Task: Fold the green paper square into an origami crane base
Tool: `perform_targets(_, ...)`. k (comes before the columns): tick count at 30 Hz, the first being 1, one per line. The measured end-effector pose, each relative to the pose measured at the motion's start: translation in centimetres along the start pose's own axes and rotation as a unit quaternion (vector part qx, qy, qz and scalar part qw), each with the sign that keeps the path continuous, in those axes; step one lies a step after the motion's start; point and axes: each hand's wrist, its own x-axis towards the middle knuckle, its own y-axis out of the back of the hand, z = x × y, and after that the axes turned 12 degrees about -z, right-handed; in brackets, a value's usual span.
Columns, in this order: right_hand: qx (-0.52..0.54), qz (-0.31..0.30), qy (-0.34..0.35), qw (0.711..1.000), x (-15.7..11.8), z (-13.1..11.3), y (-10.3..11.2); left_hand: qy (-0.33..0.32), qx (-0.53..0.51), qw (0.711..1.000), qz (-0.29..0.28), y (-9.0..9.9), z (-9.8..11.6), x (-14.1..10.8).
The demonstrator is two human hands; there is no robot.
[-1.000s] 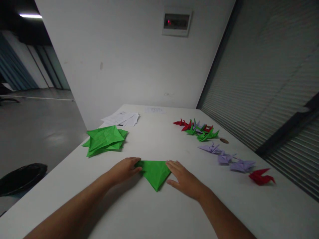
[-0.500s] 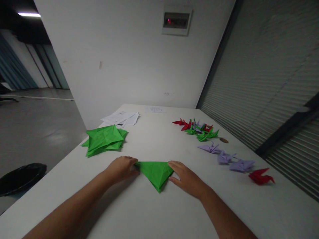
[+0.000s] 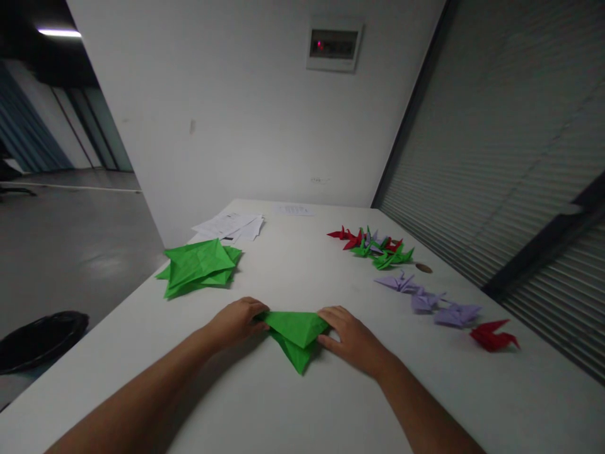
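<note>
A folded sheet of green origami paper (image 3: 295, 328) lies between my hands at the front middle of the table. Its upper layer stands a little apart from the layer below, and a point faces me. My left hand (image 3: 242, 321) pinches the left corner between thumb and fingers. At the right corner, my right hand (image 3: 344, 334) is closed on the paper, thumb below and fingers on top. Beyond my left hand rests a stack of green paper sheets (image 3: 201, 266) with creases.
Along the right side stand a red paper crane (image 3: 494, 335), several purple cranes (image 3: 456, 314) and a cluster of mixed cranes (image 3: 378, 246). A brown oval spot (image 3: 424, 268) is beside them. Printed papers (image 3: 229, 225) lie far left. A black-lined bin (image 3: 42, 340) stands left of the table (image 3: 265, 410).
The green paper's upper layer has lifted away from the lower one, so two points now show. My left hand has shifted slightly right, towards my right hand.
</note>
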Motion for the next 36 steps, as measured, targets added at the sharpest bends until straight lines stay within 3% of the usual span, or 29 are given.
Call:
perform_targets(7, -0.039, 0.019, -0.065, 0.997, 0.3, 1.0, -0.6, 0.018, 0.044, 0.999, 0.013, -0.3, -1.0, 0.2)
perform_targets(13, 0.034, 0.047, -0.112, 0.992, 0.4, 1.5, -0.7, 0.017, -0.04, 0.998, 0.048, -0.1, -1.5, 0.3)
perform_targets(21, 0.09, 0.074, -0.161, 0.98, 0.6, 2.0, -1.0, 0.074, -0.185, 0.976, 0.091, -0.5, -2.2, 0.5)
perform_targets(26, 0.114, 0.097, -0.189, 0.971, 0.7, 2.4, -1.2, 0.077, -0.167, 0.975, 0.129, -0.9, -2.7, 0.8)
perform_targets(36, 0.139, 0.088, -0.205, 0.965, 0.6, 2.4, -1.1, 0.06, -0.132, 0.988, 0.049, -0.7, -2.4, 0.6)
